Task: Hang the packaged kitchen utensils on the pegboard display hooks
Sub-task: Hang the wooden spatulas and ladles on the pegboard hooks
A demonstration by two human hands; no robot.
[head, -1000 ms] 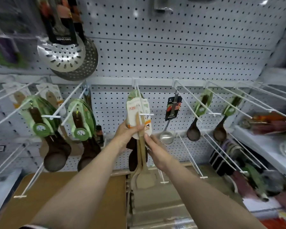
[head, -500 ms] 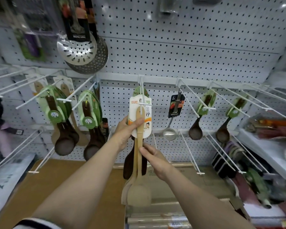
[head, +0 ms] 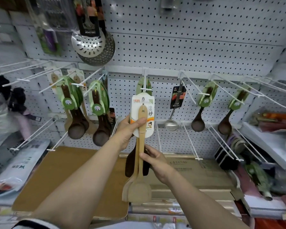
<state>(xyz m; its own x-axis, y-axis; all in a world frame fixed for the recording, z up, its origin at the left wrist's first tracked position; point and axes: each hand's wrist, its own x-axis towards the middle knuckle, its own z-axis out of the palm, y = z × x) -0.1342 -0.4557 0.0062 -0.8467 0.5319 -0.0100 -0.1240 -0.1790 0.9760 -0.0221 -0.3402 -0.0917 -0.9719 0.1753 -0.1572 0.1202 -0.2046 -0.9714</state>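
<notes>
A light wooden spatula (head: pixel 139 184) on a white backing card (head: pixel 135 109) hangs in front of the white pegboard (head: pixel 188 47), just below the tip of the middle hook (head: pixel 144 87). My left hand (head: pixel 129 129) grips the card and the handle, thumb across the front. My right hand (head: pixel 153 158) pinches the handle lower down. Behind the spatula hang a second light one and a dark one. A green-carded utensil sits further back on the same hook.
Dark wooden spoons on green cards (head: pixel 69 103) hang on hooks at left, others (head: pixel 205 100) at right. A steel ladle (head: pixel 172 123) hangs right of the middle hook, skimmers (head: pixel 89 42) above. Bare hooks jut out lower down. A brown board (head: pixel 64 176) lies below.
The spatula's card has come off the hook's tip and sits a little lower. My right hand has slid down the handle. The camera has swung left.
</notes>
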